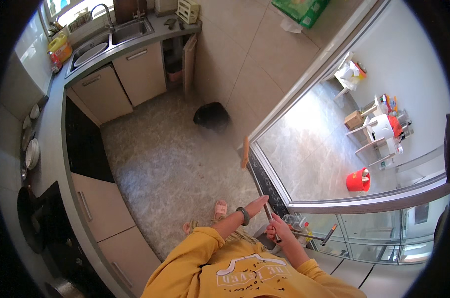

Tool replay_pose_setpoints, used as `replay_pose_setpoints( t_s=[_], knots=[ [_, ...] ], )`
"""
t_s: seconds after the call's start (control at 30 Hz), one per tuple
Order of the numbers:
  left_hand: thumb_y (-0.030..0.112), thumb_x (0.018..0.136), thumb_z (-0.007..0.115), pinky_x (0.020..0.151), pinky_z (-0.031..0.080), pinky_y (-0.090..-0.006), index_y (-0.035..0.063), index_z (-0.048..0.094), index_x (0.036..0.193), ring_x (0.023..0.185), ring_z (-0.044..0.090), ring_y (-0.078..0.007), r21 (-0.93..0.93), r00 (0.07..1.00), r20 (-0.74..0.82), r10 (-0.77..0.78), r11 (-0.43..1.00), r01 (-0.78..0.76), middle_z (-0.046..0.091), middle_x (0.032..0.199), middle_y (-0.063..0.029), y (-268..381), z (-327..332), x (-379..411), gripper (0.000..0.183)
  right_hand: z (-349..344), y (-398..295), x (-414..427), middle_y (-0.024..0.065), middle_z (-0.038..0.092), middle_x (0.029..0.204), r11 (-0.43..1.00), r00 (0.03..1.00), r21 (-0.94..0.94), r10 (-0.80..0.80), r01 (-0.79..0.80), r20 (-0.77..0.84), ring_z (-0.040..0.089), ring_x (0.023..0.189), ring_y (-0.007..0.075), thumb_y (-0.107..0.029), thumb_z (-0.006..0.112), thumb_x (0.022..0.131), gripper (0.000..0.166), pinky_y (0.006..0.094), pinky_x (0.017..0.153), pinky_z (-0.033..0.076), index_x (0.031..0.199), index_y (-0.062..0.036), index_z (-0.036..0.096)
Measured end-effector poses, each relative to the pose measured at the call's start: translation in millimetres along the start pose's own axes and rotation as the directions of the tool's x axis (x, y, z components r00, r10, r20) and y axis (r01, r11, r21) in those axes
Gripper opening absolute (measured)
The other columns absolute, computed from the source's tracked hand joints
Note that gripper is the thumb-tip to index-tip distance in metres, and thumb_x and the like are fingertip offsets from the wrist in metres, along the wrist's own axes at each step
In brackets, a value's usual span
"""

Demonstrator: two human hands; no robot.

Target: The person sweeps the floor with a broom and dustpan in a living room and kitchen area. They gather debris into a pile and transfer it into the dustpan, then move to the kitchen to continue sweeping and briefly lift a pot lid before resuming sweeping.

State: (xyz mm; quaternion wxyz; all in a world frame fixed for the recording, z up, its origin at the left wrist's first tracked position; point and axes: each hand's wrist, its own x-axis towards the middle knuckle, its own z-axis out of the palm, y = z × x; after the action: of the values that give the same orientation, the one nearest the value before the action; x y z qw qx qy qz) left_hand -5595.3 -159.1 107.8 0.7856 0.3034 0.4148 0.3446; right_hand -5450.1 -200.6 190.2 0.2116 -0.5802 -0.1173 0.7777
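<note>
A long-handled broom slants away from me, its metal-looking handle running up toward an orange head against the door frame. Near the handle's top end, my right hand is wrapped round it. My left hand, below a dark bracelet on the wrist, lies across the handle farther down; its fingers are partly hidden. Grey marbled floor tiles stretch ahead of my slippered feet, with some small dark specks on them.
A black bin stands by the tiled wall. The cabinet door beside the sink hangs open. Counter and hob run along the left. To the right, a glass sliding door frame borders a room with a red bucket.
</note>
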Motion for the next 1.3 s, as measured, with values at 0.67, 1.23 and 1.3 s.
replay_pose_setpoints(
  t_s=[0.67,1.23,1.3],
  knots=[
    [0.045,0.083,0.035,0.082,0.033,-0.0276,0.0059,0.032,0.124,0.109,0.039,-0.0168,-0.112,0.938,-0.216,-0.272,0.961,0.253,0.039,0.121,-0.0049,-23.6,-39.6,-42.7,0.057,-79.4,-38.2,222.0,0.0031,0.044,0.054,0.686,0.99,-0.727,-0.122,0.036,-0.065,0.04,0.04,0.0123,-0.017,0.046,0.08,0.048,0.0261,0.035,0.034,0.124,-0.0096,0.028],
    [0.044,0.084,0.037,0.082,0.033,-0.0284,0.0065,0.032,0.123,0.107,0.04,-0.0178,-0.218,0.907,-0.2,-0.371,0.919,0.328,0.042,0.12,-0.0048,-33.4,-29.5,1.8,0.055,-46.1,-60.1,226.1,0.0012,0.042,0.056,0.889,0.948,-0.356,0.317,-0.289,0.022,0.038,0.042,0.0087,-0.014,0.041,0.082,0.047,0.0222,0.036,0.031,0.126,-0.0145,0.024],
    [0.044,0.084,0.037,0.081,0.033,-0.0274,0.006,0.033,0.123,0.107,0.04,-0.0176,-0.203,0.917,-0.192,-0.349,0.929,0.31,0.042,0.12,-0.0053,-27.5,-32.3,4.7,0.055,-51.9,-76.3,212.1,-0.0005,0.042,0.059,0.871,0.939,-0.379,0.345,-0.313,0.016,0.036,0.042,0.0066,-0.015,0.042,0.082,0.049,0.0208,0.037,0.031,0.128,-0.0171,0.023]
  ],
)
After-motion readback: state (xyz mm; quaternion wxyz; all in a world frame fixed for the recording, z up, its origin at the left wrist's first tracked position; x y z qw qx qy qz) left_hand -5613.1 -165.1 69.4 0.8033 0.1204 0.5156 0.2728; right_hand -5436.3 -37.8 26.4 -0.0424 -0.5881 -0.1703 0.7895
